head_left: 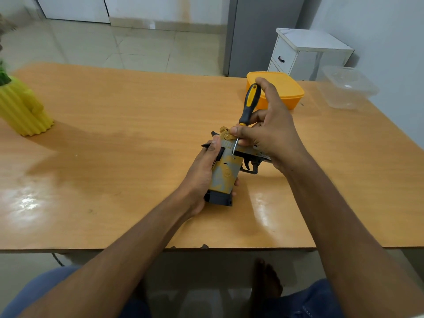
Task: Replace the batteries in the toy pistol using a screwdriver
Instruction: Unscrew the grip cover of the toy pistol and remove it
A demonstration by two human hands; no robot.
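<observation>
- Left hand (202,173): wrapped round the grip of the toy pistol (226,173), holding it just above the bench (114,138), barrel pointing right, thumb up by the hammer end.
- Right hand (268,131): pinches the screwdriver (250,104) by its black-and-yellow handle; the thin shaft slants down onto the pistol's side.
- Step, as judged: loosening a cover screw. The tip should seat squarely and press along the shaft, the grip braced against turning; a slip could scar the plastic.
- Room: open bench left and near; the near edge lies well short of the pistol.
- Far right: orange lidded box (282,90), just behind the screwdriver handle; clear container (346,88) at the right edge.
- Far left: yellow ribbed vase (23,109).
</observation>
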